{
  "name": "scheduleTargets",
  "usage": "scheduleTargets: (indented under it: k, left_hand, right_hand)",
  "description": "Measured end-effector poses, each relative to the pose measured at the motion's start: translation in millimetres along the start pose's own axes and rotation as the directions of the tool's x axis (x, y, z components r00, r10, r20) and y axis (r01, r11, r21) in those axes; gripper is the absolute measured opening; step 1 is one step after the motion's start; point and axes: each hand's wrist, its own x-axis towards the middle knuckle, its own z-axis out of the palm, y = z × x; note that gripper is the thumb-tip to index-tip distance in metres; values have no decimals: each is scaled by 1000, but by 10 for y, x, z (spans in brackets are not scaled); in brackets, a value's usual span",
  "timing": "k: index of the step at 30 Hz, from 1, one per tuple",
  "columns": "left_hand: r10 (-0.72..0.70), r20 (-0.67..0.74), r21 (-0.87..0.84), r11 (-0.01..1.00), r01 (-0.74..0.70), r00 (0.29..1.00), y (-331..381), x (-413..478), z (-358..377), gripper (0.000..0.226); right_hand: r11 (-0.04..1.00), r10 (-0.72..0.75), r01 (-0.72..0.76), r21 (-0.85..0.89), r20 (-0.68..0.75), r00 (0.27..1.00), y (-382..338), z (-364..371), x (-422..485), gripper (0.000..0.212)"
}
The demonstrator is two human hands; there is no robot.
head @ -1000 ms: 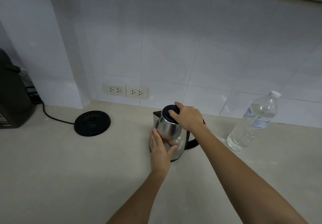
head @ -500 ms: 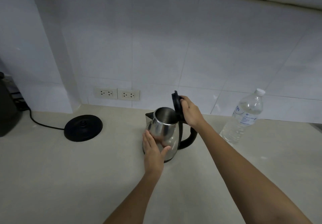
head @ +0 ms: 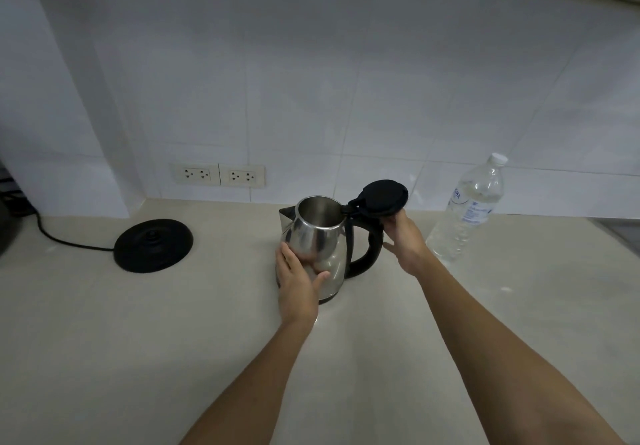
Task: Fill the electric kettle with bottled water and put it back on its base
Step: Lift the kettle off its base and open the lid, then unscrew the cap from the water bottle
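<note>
A steel electric kettle (head: 320, 237) with a black handle stands on the beige counter, off its base. Its black hinged lid (head: 382, 198) is swung fully back to the right and the mouth is open. My left hand (head: 298, 280) presses flat against the kettle's front side. My right hand (head: 403, 240) is just right of the handle, fingertips under the lid's edge. The round black base (head: 154, 245) lies to the left with its cord. A capped clear water bottle (head: 467, 212) stands upright at the right.
Two wall sockets (head: 218, 175) sit in the tiled wall behind the kettle. A dark appliance (head: 5, 233) is at the far left edge, where the base's cord runs. The counter (head: 104, 340) stretches toward me.
My right hand lifted the kettle's lid from shut to fully open and tipped back to the right. My left hand stayed on the kettle's side.
</note>
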Motion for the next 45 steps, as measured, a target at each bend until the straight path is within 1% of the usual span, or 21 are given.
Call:
scheduleTargets:
  k: [7,10,11,13,14,16,17,19,21,24,26,27,29,30,31,32,34,36,38,40,45]
  left_hand:
    - [7,34,19,1000,-8,999,-15,-3,-26,105]
    - [-5,1,8,1000,5,1000,-24,-40,-33,106]
    - [25,-56,17,1000,-24,998,-2,-70,-30,104]
    - [156,-200,116,984,-134,967,49,-116,45,94]
    - [213,-238,167,970,-176,948,86,-141,100,86]
    - [303,-279,214,945,-249,911,170,-226,197,73]
    - [384,-276,245,914,-322,881,214,-284,269,68]
    - [550,-216,306,823,-479,807,341,-384,437,56]
    - [614,-157,293,777,-558,773,498,-417,623,52]
    - [590,-70,174,801,-573,804,803,-411,957,62]
    - [580,2,154,805,-573,815,1004,-370,1160,61]
    - [563,36,153,814,-561,826,1131,-336,1255,59]
    - [468,132,125,866,-483,874,1409,-241,1437,56]
    - [411,170,93,898,-430,895,1515,-174,1510,56]
    - [363,188,69,922,-381,913,1634,-106,1601,59]
    - [320,193,49,941,-335,928,1753,-42,1690,64]
    - [237,217,23,969,-248,947,1987,91,1859,80]
    - [151,275,3,987,-158,949,2184,219,1996,97]
    - [97,310,-67,995,-80,946,2347,344,2143,108]
    - [90,300,-162,986,-42,950,2436,432,2251,111]
    - [58,213,-329,944,16,975,2529,478,2423,94]
  right_hand:
    - [998,63,-64,-24,-44,997,-101,34,-90,40]
    - [992,124,-122,34,-73,990,-75,9,-81,51]
    - [990,125,-119,72,-84,989,-90,-30,-78,57]
    - [989,103,-88,119,-127,987,-171,-143,-66,65]
    - [992,79,-61,113,-158,984,-227,-221,-48,65]
    - [1000,1,3,20,-216,976,-340,-388,-22,63]
    - [998,-55,46,-43,-242,969,-399,-489,-5,60]
    - [977,-187,149,-154,-278,942,-532,-717,59,48]
    - [931,-320,247,-268,-273,907,-690,-938,129,33]
    - [797,-461,296,-527,-212,862,-886,-1307,268,28]
    - [656,-536,284,-700,-167,827,-937,-1548,363,29]
    - [565,-579,274,-778,-137,804,-953,-1673,423,29]
    - [371,-637,236,-898,-61,769,-977,-1898,547,32]
    - [298,-641,214,-930,-28,767,-988,-1970,596,35]
    - [254,-624,199,-946,-3,782,-997,-2052,645,38]
    - [237,-590,194,-952,17,807,-997,-2125,701,41]
    - [252,-500,208,-945,56,864,-987,-2253,817,43]
    - [275,-453,225,-935,81,888,-979,-2327,909,42]
    - [238,-490,250,-938,106,865,-979,-2382,982,42]
    - [198,-544,290,-936,141,827,-970,-2409,1041,41]
    - [153,-672,381,-912,187,717,-838,-2486,1178,34]
